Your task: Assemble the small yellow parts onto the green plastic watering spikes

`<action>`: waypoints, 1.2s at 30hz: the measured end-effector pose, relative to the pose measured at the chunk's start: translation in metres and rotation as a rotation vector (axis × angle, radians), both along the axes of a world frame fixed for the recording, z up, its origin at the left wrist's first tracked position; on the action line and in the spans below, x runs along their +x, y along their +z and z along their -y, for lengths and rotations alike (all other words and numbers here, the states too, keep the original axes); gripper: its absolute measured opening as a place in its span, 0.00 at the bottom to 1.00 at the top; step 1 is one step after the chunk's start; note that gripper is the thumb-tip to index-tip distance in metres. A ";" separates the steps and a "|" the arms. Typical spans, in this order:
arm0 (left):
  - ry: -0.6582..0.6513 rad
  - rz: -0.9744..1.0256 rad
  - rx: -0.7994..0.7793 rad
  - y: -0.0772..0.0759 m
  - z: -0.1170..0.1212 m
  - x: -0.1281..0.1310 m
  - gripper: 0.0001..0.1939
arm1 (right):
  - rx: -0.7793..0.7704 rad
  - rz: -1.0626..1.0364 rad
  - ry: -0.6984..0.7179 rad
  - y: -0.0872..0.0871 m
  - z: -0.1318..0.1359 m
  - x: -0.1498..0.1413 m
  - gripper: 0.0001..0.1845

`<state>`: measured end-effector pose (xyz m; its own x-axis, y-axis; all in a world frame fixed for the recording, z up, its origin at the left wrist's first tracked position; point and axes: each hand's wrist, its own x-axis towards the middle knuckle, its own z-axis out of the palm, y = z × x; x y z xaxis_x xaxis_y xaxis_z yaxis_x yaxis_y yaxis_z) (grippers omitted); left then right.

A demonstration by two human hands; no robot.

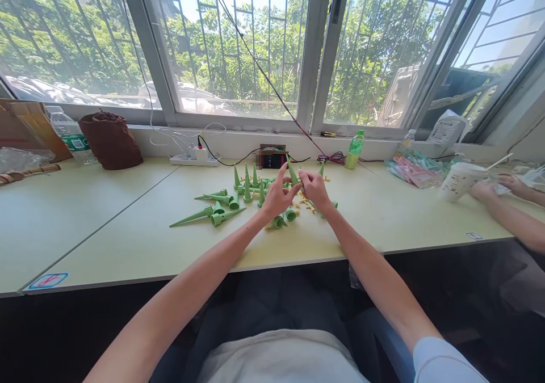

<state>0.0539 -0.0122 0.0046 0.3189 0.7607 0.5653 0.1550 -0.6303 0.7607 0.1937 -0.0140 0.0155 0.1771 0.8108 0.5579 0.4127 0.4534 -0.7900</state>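
Between my two hands is a green plastic plant watering spike (292,171), its pointed tip up. My left hand (279,194) grips it from the left, thumb and fingers around its lower part. My right hand (314,189) is closed in a pinch at the spike's right side; whatever lies between those fingers is too small to make out. Several more green spikes (247,187) stand or lie on the table around and below my hands. Small yellow plastic pieces (307,204) are scattered under my right hand.
A phone (272,160) leans at the back, beside a power strip (195,159). A green bottle (355,150), packaged items (419,170) and a white cup (460,182) stand right. Another person's hands (489,190) work there. A brown bag (109,140) sits left.
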 end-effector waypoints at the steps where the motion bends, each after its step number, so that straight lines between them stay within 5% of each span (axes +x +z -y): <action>1: 0.002 0.002 0.005 0.000 0.000 0.000 0.40 | -0.003 -0.005 -0.002 0.000 0.001 0.000 0.29; 36: -0.005 -0.056 -0.073 0.001 -0.002 -0.004 0.33 | -0.024 0.035 0.081 -0.002 0.000 0.004 0.28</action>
